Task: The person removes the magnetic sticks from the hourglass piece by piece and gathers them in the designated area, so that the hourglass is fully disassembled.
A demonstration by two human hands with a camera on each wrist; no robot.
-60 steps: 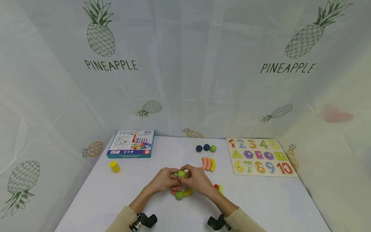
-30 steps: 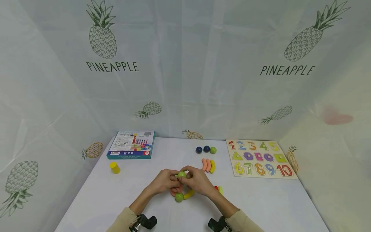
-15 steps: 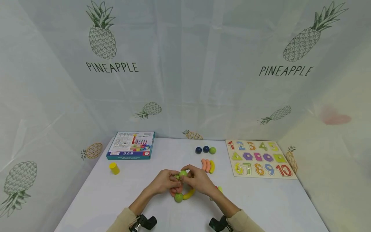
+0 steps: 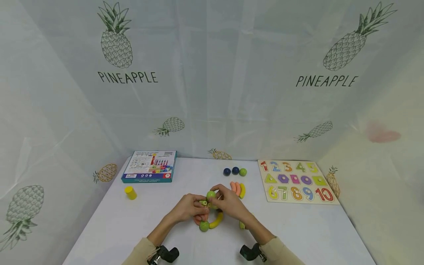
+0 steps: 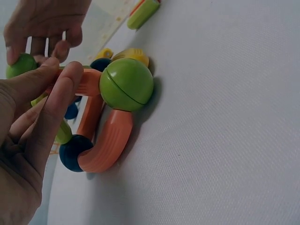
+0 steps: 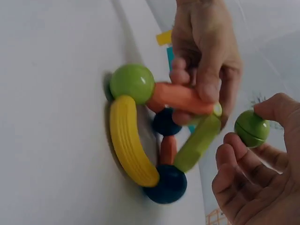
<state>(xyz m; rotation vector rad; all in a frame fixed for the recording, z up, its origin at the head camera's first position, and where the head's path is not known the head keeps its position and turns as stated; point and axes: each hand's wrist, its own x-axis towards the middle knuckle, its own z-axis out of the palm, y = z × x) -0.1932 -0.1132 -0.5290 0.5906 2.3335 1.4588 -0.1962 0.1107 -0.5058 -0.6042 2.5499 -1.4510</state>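
My right hand [image 4: 231, 204] pinches a green ball [image 6: 251, 128] between thumb and fingertips. In the right wrist view that ball is apart from the stick ends beside it. With thumb and fingers, my left hand [image 4: 187, 208] holds the upper ends of an orange stick [image 6: 180, 97] and light green sticks together. These belong to a small ball-and-stick frame standing on the table. At its base are another green ball [image 5: 126, 84], a yellow curved stick [image 6: 131, 140], an orange curved stick [image 5: 110, 143] and dark blue balls [image 6: 166, 183]. My fingers hide part of the frame's top.
Two navy balls and a green ball [image 4: 243, 172] sit at the back, with curved sticks [image 4: 237, 189] in front. A printed box [image 4: 149, 166] and yellow cylinder [image 4: 130, 192] are on the left. A number puzzle board [image 4: 298, 181] lies right. Short sticks [image 4: 242, 225] lie beside my right forearm.
My right hand has shifted slightly up and to the right with the green ball, baring the stick ends. My left hand keeps its hold in nearly the same place.
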